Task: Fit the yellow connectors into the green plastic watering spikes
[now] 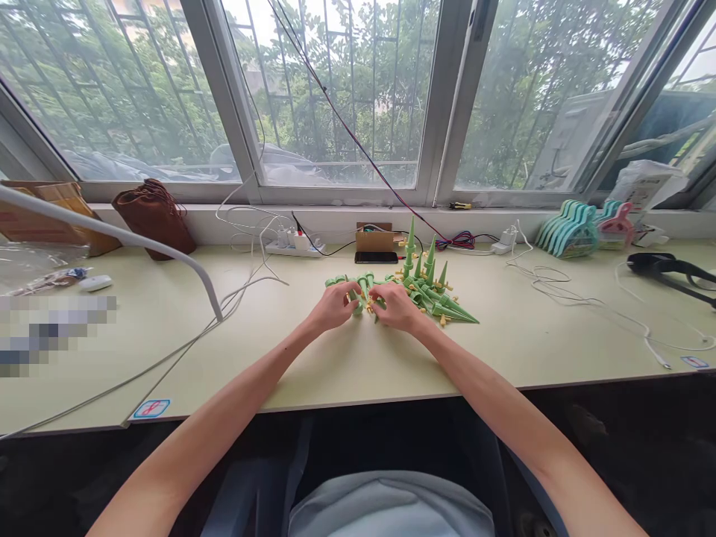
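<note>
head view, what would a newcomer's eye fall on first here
Probably the green spikes, heaped mid-table with several pointing up, right where the left hand and right hand work close together. Next, the bright windows across the back. After that, the brown pouch at far left and the teal hangers at right.

Over on the left, a brown pouch (154, 222) slumps by the window (222, 93), with a power strip (291, 249) further along. A phone (376, 257) lies just before a small box (374, 240). To the right, teal hangers (567, 230) stand near a pink one (617, 227), then black glasses (652, 262). Trees (358, 104) show outside.
</note>
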Tool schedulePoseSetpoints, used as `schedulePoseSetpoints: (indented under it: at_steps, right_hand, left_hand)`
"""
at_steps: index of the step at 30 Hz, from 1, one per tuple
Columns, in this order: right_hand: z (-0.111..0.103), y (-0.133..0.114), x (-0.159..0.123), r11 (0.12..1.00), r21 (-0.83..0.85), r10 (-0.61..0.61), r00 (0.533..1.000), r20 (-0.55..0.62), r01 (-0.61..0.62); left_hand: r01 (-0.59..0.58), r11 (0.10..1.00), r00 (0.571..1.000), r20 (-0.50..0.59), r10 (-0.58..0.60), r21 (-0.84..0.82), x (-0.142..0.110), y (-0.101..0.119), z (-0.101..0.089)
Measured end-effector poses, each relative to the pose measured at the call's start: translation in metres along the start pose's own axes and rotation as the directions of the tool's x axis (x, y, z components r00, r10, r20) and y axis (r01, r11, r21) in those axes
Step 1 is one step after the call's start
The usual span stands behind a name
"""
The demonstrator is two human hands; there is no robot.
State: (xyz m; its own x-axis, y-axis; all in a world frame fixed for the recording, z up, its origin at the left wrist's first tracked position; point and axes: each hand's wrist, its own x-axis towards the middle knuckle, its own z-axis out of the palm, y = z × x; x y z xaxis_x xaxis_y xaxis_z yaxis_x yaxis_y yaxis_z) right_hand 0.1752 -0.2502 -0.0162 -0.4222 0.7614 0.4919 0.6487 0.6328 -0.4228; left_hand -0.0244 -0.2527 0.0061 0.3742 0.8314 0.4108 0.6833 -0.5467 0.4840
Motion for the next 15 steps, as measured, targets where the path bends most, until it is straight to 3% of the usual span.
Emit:
schedulePoseSetpoints:
  at_steps: [6,15]
  right_hand:
    - [0.0000,0.0004,-0.0006,0.999,-0.047,0.000,1.000,0.008,0.001]
    - [-0.0002,-0.0016,-0.0020,0.996,-0.088,0.002,1.000,0.021,0.000]
  left_hand:
    - [-0.015,0.999,0.993,0.113,0.020,-0.040,-0.0026,0.0007,0.0001]
    - [0.005,0.996,0.995,0.096,0.004,-0.094,-0.0064,0.0045,0.0013]
